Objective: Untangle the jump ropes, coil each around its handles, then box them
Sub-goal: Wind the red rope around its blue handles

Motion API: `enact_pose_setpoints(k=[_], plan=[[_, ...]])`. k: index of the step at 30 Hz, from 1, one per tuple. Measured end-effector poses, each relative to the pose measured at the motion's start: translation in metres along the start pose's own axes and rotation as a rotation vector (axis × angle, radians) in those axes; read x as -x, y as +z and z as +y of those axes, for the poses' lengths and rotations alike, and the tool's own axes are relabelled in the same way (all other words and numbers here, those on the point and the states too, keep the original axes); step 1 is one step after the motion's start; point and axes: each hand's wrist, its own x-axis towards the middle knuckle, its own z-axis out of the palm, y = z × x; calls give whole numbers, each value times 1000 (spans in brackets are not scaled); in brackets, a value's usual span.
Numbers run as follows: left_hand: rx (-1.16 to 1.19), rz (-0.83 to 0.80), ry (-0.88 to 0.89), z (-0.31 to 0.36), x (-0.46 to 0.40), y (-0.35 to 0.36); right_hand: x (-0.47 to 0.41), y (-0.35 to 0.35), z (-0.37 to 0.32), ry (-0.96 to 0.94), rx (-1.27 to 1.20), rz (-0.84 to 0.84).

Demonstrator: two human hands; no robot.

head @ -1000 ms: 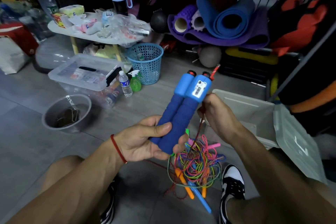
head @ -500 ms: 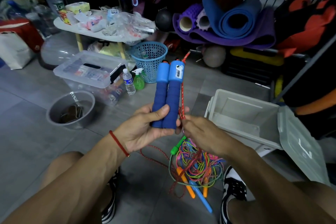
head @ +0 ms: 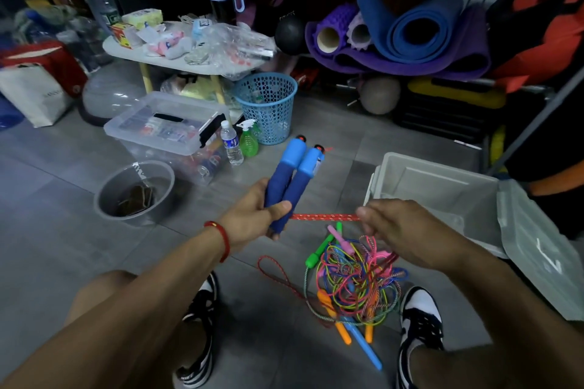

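My left hand [head: 252, 218] grips two blue foam handles [head: 292, 177] held side by side, tips pointing up and away. A red rope [head: 322, 217] runs taut from the handles' lower end to my right hand [head: 401, 230], which pinches it. The rope's slack loops on the floor [head: 278, 275]. Below my right hand lies a tangled pile of coloured ropes [head: 354, 281] with green, pink, orange and blue handles. An open grey box [head: 442, 193] stands to the right, its lid [head: 537, 249] leaning beside it.
A clear lidded bin [head: 164, 126], a metal bowl [head: 136, 189], a water bottle [head: 231, 144], a green spray bottle [head: 248, 140] and a blue basket [head: 268, 107] stand ahead on the left. Rolled mats [head: 410, 28] fill the back. My shoes [head: 420, 319] flank the pile.
The right hand has pulled the red rope out sideways to the right, drawing it taut across the handles' base. The handles have tilted and dropped lower in view.
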Motion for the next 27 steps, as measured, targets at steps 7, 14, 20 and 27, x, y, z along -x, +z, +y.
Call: enact_pose_setpoints(k=[7, 14, 20, 27], plan=[[-804, -281, 7, -24, -8, 16, 9, -11, -23, 47, -242, 19], [-953, -789, -84, -26, 18, 40, -10, -7, -18, -195, 62, -68], [-796, -913, 111, -16, 48, 50, -42, 6, 10, -179, -14, -204], [-224, -694, 166, 12, 48, 14, -27, 24, 69, 176, -590, -362]])
